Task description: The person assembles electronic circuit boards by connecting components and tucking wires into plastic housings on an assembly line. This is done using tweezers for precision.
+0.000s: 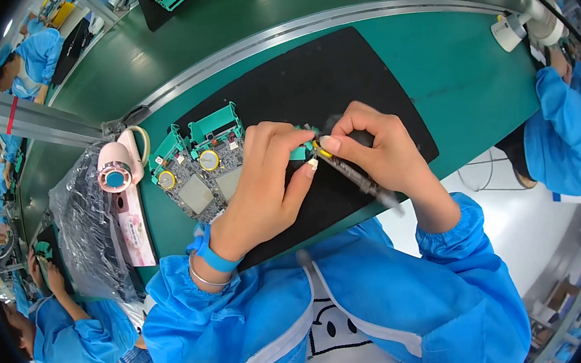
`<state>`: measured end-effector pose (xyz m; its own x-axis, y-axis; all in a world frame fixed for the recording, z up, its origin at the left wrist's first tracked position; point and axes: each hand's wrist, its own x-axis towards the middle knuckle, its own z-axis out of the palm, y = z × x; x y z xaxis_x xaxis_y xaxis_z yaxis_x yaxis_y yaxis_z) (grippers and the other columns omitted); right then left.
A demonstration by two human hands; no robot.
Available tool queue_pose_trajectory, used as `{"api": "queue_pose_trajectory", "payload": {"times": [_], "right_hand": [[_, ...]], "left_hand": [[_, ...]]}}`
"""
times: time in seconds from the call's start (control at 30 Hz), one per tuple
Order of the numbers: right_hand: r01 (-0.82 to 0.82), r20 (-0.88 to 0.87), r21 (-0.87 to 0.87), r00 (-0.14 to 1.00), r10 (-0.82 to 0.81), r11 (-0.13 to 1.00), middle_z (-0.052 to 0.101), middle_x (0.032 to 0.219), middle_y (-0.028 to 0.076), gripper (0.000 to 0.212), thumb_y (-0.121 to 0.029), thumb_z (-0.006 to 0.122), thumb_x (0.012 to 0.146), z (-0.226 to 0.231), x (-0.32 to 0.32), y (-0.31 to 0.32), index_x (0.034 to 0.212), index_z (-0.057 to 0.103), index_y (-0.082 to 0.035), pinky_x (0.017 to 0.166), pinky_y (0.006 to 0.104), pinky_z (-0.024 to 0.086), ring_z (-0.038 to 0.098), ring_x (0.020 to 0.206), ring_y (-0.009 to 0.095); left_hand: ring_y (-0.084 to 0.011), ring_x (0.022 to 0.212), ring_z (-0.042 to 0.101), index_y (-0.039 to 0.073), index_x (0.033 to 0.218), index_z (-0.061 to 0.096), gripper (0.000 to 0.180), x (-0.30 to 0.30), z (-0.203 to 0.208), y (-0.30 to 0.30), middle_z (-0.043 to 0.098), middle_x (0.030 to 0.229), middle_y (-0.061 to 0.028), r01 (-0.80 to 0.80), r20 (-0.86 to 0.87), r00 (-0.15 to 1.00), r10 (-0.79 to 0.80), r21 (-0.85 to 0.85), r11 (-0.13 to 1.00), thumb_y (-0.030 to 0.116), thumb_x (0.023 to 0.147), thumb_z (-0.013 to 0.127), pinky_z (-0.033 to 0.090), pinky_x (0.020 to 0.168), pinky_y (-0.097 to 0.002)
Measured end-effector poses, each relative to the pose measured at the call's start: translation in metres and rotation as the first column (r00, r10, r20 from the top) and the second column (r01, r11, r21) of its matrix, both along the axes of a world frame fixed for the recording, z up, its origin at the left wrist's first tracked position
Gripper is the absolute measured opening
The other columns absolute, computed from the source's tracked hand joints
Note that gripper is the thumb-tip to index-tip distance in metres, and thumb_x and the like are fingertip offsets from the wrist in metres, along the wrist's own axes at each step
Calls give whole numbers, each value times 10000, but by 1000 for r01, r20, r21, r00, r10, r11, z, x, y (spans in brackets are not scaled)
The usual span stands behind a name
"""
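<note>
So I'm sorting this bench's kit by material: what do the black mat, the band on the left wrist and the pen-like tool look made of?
The black mat looks like matte rubber or foam: flat, no glare. The band on the left hand seems blue elastic fabric or soft plastic, beside a thin shiny bangle, probably metal. The pen-like tool in the right hand looks dark, glossy plastic or metal; blur leaves it open.

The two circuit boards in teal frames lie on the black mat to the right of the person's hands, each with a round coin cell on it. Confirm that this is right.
Not quite: the head view shows the two circuit boards lying to the left of the left hand and right hand, not the right. They do lie on the black mat, each with a round coin cell.
</note>
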<state>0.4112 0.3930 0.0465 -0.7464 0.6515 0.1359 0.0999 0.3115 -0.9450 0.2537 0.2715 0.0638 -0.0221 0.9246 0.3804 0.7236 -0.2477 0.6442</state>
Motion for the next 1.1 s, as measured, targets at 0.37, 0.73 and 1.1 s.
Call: {"api": "queue_pose_trajectory", "payload": {"times": [0.37, 0.73, 1.1], "right_hand": [[157, -41, 517, 986, -159, 842, 510, 866, 74, 168, -93, 774, 708, -25, 20, -25, 807, 643, -56, 616, 293, 434, 531, 752, 194], [94, -80, 561, 995, -59, 822, 521, 867, 93, 100, -72, 713, 741, -33, 24, -25, 809, 640, -67, 656, 323, 409, 491, 807, 232], [197, -92, 500, 980, -174, 844, 507, 838, 89, 124, -75, 739, 727, -33, 22, -31, 792, 636, -50, 630, 310, 407, 499, 793, 225]], "left_hand": [[-334, 1006, 518, 59, 1051, 541, 333, 20, -19, -2, 513, 1033, -122, -247, -79, 962, 263, 167, 954, 14, 745, 664, 422, 924, -437], [-29, 426, 409, -12, 804, 628, 280, 39, -20, -14, 514, 530, -4, 18, 698, 558, 448, -550, 835, 197, 954, 516, 273, 401, -191], [-21, 423, 395, -6, 765, 623, 278, 38, -22, -12, 494, 502, 8, 34, 720, 555, 417, -521, 853, 182, 943, 522, 268, 407, -188]]}}
